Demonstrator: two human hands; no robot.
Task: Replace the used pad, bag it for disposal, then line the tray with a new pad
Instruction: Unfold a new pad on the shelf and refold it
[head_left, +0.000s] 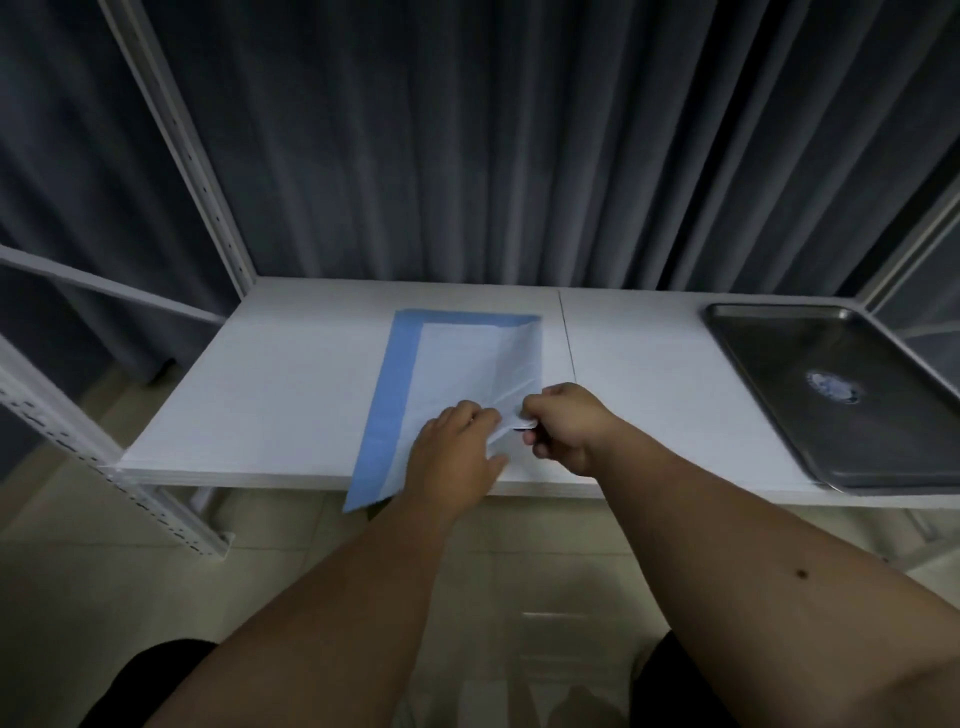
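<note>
A pad (457, 358) with a white middle and a blue border lies on the white table (291, 395), its near blue corner hanging over the front edge. My left hand (457, 452) rests flat on the pad's near part. My right hand (566, 426) pinches a thin white fold of the pad at its near right corner, and the sheet creases up toward that grip. A bare metal tray (769, 358) lies at the table's right end, with a bright reflection in its middle.
White slotted shelf posts (176, 140) rise at the table's left, and another frame stands at the right. Dark curtains (467, 130) hang right behind the table. Pale tiled floor (291, 540) lies below the front edge.
</note>
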